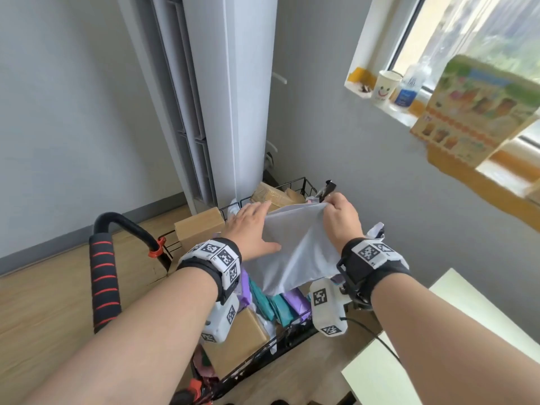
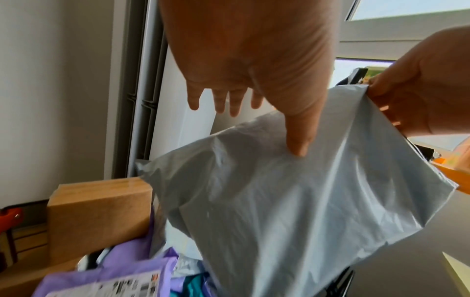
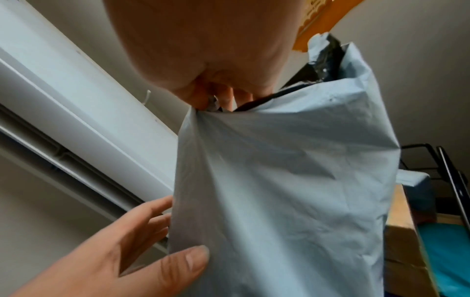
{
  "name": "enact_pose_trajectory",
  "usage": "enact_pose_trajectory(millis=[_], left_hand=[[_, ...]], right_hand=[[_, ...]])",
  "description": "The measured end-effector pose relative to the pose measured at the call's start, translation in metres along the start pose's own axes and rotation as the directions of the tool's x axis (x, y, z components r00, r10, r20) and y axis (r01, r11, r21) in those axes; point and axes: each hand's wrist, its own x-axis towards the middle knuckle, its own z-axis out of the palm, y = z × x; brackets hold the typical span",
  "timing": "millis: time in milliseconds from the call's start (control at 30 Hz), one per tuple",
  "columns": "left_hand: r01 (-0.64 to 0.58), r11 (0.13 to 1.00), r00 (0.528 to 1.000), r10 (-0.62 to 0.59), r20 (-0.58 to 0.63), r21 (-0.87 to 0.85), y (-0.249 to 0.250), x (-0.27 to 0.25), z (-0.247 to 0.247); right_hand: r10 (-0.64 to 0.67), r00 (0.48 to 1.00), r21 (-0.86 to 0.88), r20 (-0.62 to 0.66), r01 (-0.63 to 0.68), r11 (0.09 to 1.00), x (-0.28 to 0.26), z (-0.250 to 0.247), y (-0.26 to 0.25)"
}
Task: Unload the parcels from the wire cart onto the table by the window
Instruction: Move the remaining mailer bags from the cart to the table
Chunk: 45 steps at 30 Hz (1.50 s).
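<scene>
A pale grey plastic mailer bag (image 1: 298,247) hangs above the black wire cart (image 1: 292,340). My right hand (image 1: 340,217) pinches its top edge, and in the right wrist view the curled fingers (image 3: 223,96) bunch the bag (image 3: 292,191). My left hand (image 1: 251,229) lies flat against the bag's left side with straight fingers. In the left wrist view its thumb (image 2: 300,136) presses the bag (image 2: 292,201). Cardboard boxes (image 1: 200,226), purple parcels (image 1: 296,299) and teal parcels (image 1: 280,308) fill the cart. The pale table (image 1: 467,317) is at lower right.
A tall white air conditioner (image 1: 228,97) stands behind the cart. The cart's black and red handle (image 1: 105,276) rises at left. On the window sill sit a paper cup (image 1: 385,87) and a bottle (image 1: 409,89). A printed carton (image 1: 473,112) is at upper right.
</scene>
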Motion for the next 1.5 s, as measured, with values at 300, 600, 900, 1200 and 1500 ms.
enact_pose_trajectory(millis=[300, 600, 900, 1200, 1500], left_hand=[[0.055, 0.969, 0.984, -0.011, 0.179, -0.242, 0.032, 0.002, -0.045], [0.208, 0.91, 0.97, -0.145, 0.195, -0.358, 0.042, 0.006, -0.047], [0.222, 0.796, 0.954, -0.297, -0.044, -0.563, 0.068, 0.018, -0.077], [-0.057, 0.489, 0.989, -0.089, -0.115, -0.871, 0.078, 0.019, -0.104], [-0.053, 0.71, 0.984, -0.081, -0.156, -0.703, 0.07, 0.025, -0.102]], right_hand=[[-0.036, 0.984, 0.345, -0.172, 0.094, 0.934, -0.004, -0.035, -0.034], [-0.072, 0.954, 0.211, -0.292, 0.138, 0.968, -0.004, -0.055, -0.041], [0.122, 0.973, 0.277, 0.198, -0.175, 0.945, -0.004, -0.037, -0.048], [0.085, 0.995, 0.564, 0.044, -0.095, 0.82, 0.012, -0.039, -0.036], [0.012, 0.996, 0.674, 0.09, -0.07, 0.736, 0.003, -0.048, -0.029]])
